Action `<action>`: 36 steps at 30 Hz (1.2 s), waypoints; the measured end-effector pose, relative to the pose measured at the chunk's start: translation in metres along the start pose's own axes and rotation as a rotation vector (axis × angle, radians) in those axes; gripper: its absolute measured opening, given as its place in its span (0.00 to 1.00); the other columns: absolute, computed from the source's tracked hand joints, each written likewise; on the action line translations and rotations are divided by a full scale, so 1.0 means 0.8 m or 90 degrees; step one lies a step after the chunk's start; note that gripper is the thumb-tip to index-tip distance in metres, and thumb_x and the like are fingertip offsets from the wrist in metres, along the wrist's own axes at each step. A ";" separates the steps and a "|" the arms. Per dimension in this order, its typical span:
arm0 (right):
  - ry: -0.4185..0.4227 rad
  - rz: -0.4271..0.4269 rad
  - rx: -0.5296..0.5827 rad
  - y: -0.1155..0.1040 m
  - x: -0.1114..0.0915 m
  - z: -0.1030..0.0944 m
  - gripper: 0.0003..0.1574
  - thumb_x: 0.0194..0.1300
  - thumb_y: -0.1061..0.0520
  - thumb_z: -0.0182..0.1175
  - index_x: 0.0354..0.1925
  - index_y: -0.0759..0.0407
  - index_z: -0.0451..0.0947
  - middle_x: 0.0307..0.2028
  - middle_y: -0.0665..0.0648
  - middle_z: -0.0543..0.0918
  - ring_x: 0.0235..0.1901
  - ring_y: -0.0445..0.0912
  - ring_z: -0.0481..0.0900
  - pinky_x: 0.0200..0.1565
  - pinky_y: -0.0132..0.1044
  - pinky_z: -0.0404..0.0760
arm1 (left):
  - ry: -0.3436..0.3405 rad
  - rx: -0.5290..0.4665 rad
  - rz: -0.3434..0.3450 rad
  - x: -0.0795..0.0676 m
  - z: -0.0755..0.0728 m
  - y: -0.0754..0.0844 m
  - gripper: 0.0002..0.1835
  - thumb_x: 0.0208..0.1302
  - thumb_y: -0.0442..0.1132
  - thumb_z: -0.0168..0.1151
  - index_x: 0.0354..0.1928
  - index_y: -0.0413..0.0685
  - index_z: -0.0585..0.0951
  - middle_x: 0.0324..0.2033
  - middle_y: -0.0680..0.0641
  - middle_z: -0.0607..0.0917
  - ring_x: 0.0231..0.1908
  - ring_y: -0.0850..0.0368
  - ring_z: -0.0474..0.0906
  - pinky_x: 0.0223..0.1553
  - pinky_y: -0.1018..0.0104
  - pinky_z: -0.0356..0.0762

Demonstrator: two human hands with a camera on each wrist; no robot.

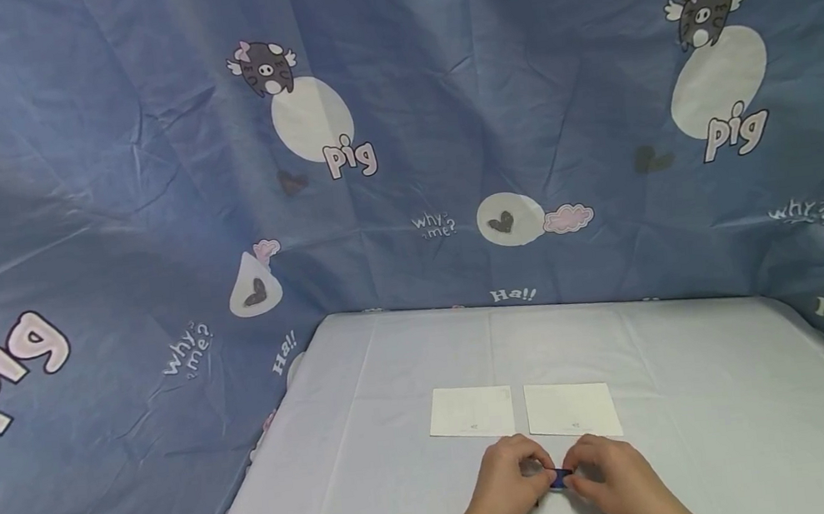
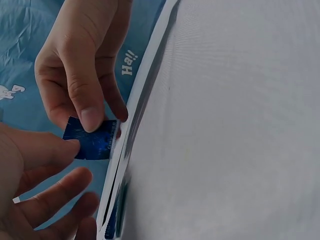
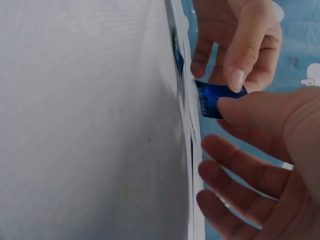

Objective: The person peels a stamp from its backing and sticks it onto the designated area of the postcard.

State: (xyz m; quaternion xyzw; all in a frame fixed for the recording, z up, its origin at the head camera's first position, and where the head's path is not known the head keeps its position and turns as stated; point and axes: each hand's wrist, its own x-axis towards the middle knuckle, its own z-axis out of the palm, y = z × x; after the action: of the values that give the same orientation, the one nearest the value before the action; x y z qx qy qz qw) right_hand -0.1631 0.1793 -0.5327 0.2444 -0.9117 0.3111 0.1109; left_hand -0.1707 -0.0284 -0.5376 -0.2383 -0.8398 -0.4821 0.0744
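Both hands meet over the near part of the white table and pinch a small blue stamp-like piece (image 1: 560, 479) between them. My left hand (image 1: 509, 480) has its thumb and forefinger on the piece's left end. Thumb and fingers of my right hand (image 1: 616, 474) grip the right end. In the left wrist view the piece (image 2: 100, 142) looks thin and flat, with a shiny printed face. Pale lettering runs along one edge of it (image 3: 207, 97) in the right wrist view. The fingertips hide parts of its ends.
Two white cards, a left one (image 1: 471, 412) and a right one (image 1: 573, 409), lie side by side just beyond the hands, small print at their lower edges. Another blue item (image 2: 111, 227) shows at the table edge. A blue patterned curtain (image 1: 398, 124) hangs behind and at the sides.
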 end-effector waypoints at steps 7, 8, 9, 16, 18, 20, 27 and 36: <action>-0.025 0.058 0.108 -0.004 0.000 -0.003 0.11 0.56 0.58 0.75 0.32 0.41 0.84 0.31 0.34 0.82 0.31 0.32 0.79 0.36 0.33 0.81 | -0.015 -0.119 -0.070 0.001 0.000 -0.004 0.09 0.55 0.31 0.74 0.30 0.55 0.87 0.26 0.64 0.84 0.27 0.71 0.78 0.30 0.74 0.78; -0.030 0.065 0.126 -0.004 0.000 -0.004 0.10 0.57 0.57 0.74 0.33 0.42 0.84 0.30 0.35 0.83 0.30 0.32 0.80 0.35 0.32 0.81 | -0.015 -0.131 -0.076 0.001 0.000 -0.004 0.09 0.55 0.30 0.74 0.30 0.55 0.87 0.26 0.64 0.84 0.26 0.70 0.79 0.29 0.74 0.78; -0.034 0.069 0.143 -0.004 0.000 -0.005 0.09 0.58 0.57 0.74 0.33 0.43 0.84 0.30 0.36 0.83 0.30 0.33 0.80 0.34 0.32 0.82 | -0.015 -0.141 -0.081 0.001 0.000 -0.004 0.09 0.55 0.30 0.74 0.30 0.54 0.87 0.25 0.63 0.84 0.26 0.70 0.79 0.29 0.74 0.78; -0.055 0.100 0.233 -0.005 0.003 -0.010 0.06 0.59 0.56 0.74 0.33 0.46 0.85 0.30 0.40 0.86 0.28 0.37 0.83 0.31 0.32 0.83 | -0.011 -0.203 -0.113 0.002 -0.001 0.000 0.07 0.56 0.32 0.75 0.30 0.52 0.87 0.25 0.59 0.86 0.26 0.66 0.82 0.30 0.72 0.80; -0.062 0.123 0.253 -0.005 0.003 -0.011 0.05 0.59 0.55 0.74 0.34 0.47 0.85 0.30 0.42 0.86 0.29 0.38 0.84 0.31 0.33 0.83 | -0.008 -0.218 -0.128 0.003 -0.001 0.000 0.06 0.55 0.32 0.75 0.30 0.52 0.87 0.25 0.58 0.86 0.26 0.66 0.82 0.30 0.72 0.80; -0.068 0.145 0.273 -0.005 0.003 -0.012 0.06 0.59 0.55 0.74 0.34 0.48 0.86 0.29 0.43 0.86 0.29 0.39 0.84 0.32 0.34 0.83 | -0.006 -0.235 -0.145 0.003 -0.002 0.000 0.06 0.55 0.32 0.75 0.31 0.51 0.87 0.25 0.57 0.86 0.26 0.65 0.82 0.31 0.72 0.80; -0.061 0.176 0.349 -0.006 0.005 -0.015 0.09 0.58 0.56 0.74 0.37 0.57 0.85 0.29 0.49 0.87 0.29 0.42 0.85 0.34 0.33 0.83 | -0.021 -0.348 -0.183 0.003 -0.003 -0.004 0.05 0.56 0.30 0.73 0.34 0.44 0.86 0.25 0.51 0.86 0.25 0.62 0.83 0.29 0.72 0.81; -0.067 0.207 0.441 -0.006 0.005 -0.023 0.13 0.59 0.59 0.73 0.41 0.64 0.84 0.31 0.56 0.87 0.30 0.47 0.85 0.36 0.35 0.83 | -0.054 -0.500 -0.213 0.000 -0.002 -0.001 0.07 0.59 0.30 0.72 0.37 0.34 0.83 0.26 0.47 0.86 0.25 0.59 0.84 0.26 0.72 0.81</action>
State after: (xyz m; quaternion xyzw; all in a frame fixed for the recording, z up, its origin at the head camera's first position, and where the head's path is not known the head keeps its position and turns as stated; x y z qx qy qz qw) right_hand -0.1634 0.1861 -0.5144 0.1355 -0.7839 0.6012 -0.0758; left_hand -0.1713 -0.0299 -0.5371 -0.1286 -0.6221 -0.7602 -0.1361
